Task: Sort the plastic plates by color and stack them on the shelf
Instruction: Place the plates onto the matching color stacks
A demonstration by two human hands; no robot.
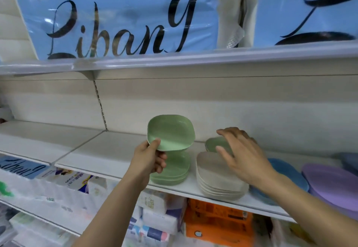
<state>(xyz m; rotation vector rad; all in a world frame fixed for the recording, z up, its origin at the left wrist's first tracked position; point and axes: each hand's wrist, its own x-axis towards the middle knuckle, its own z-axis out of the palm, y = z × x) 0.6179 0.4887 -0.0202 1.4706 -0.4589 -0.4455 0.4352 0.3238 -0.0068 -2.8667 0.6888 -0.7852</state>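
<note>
My left hand grips a green plate by its near edge, tilted up above a stack of green plates on the white shelf. To the right stands a stack of beige plates. Behind it lies another green plate. My right hand hovers over the beige stack and that green plate, fingers spread and holding nothing. Blue plates and a purple plate lie further right, partly hidden by my right forearm.
An upper shelf carries large blue packages with black lettering. Below the plate shelf sit tissue packs and an orange box. The shelf's left part is bare white board.
</note>
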